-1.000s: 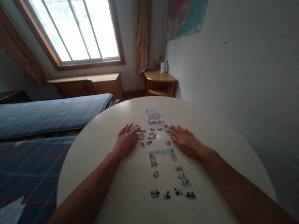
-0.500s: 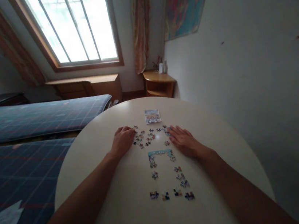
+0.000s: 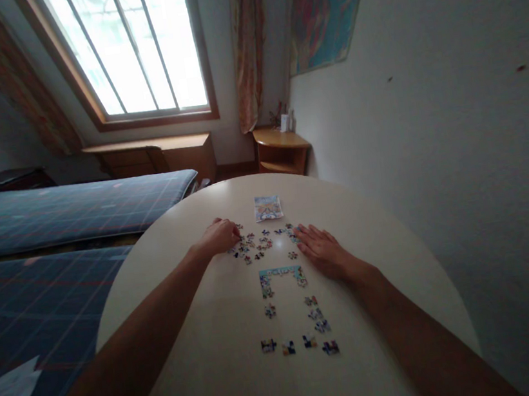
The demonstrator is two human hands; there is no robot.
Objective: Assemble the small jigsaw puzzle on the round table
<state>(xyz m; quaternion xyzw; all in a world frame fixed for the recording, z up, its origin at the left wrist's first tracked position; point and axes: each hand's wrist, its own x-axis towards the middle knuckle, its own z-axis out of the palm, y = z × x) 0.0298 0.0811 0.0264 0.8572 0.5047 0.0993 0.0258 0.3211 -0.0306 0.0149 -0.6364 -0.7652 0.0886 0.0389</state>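
Note:
My left hand (image 3: pixel 221 234) is at the left side of a loose cluster of jigsaw pieces (image 3: pixel 246 247), its fingers curled and pressed together at the tips. Whatever the fingertips pinch, if anything, is too small to make out. Flat on the tabletop lies my right hand (image 3: pixel 320 250), fingers stretched out, the tips touching a few jigsaw pieces (image 3: pixel 290 232) at the cluster's right. Nearer to me is a joined strip of jigsaw border (image 3: pixel 280 272), with light blue along its top and short sides running down. Several separate pieces (image 3: pixel 317 314) continue the outline below it.
A small printed picture (image 3: pixel 268 208) lies beyond the pieces on the round pale table (image 3: pixel 224 333). Beds with plaid covers (image 3: pixel 76 210) stand to the left, a white wall (image 3: pixel 458 153) to the right. A corner shelf (image 3: pixel 281 138) is behind the table.
My left hand has lifted and turned slightly, its fingertips now drawn together over the left pieces. My right hand stays flat in nearly the same place. The view has shifted a little.

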